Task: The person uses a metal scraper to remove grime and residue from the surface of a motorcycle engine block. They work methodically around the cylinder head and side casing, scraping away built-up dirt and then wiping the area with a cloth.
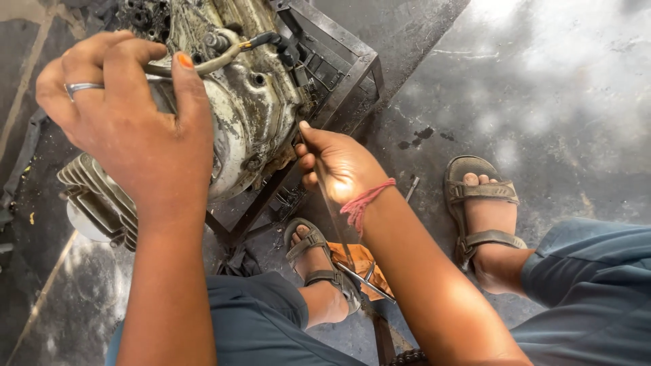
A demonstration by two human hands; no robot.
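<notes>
The grimy engine (247, 102) sat on a dark metal stand (339, 88) on the stained floor (542, 102), right in front of the person's sandalled feet. The left hand (129, 129), a ring on one finger, was closed around a curved hose (217, 61) on top of the engine. The right hand (339, 163) pinched a thin tool (332, 210) against the casing's lower edge.

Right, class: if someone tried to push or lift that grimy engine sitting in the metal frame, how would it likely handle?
The engine would probably be heavy for its size: its metal casing looks thick and has cooling fins. It looks oily, so likely slippery. It seems to rest in the metal frame, so it would sooner drag than roll.
</notes>
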